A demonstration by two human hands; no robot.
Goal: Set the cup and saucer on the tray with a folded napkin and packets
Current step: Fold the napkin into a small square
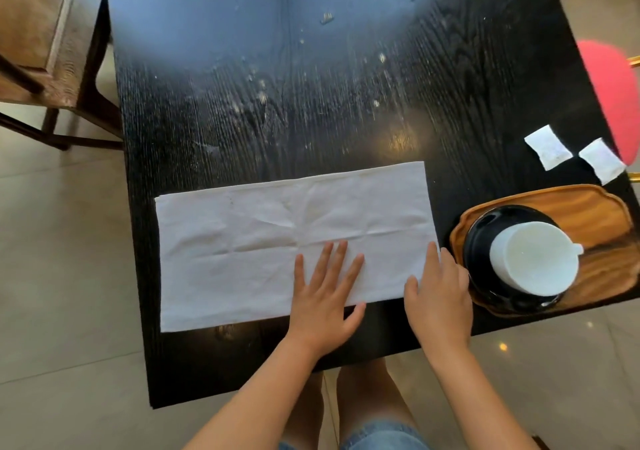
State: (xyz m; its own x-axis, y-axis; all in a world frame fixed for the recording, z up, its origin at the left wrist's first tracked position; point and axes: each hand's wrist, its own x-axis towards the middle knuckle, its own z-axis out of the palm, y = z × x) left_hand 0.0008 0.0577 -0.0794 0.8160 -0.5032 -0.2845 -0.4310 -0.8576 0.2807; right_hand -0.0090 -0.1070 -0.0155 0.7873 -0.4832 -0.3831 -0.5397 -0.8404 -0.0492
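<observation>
On the black table [311,103], taking the napkin as our landmark:
Napkin [242,241]: white cloth, folded into a long rectangle, lying flat near the table's front edge.
Left hand [323,297]: we press it flat on the napkin's front right part, fingers straight and spread.
Right hand [438,297]: fingers relaxed and extended over the napkin's right end, gripping nothing.
Tray [588,207]: wooden, just right of the napkin.
Saucer [485,228]: black, on the tray.
Cup [533,259]: white, on the saucer.
Packets [549,146]: two white ones, beyond the tray, well right of the napkin.
</observation>
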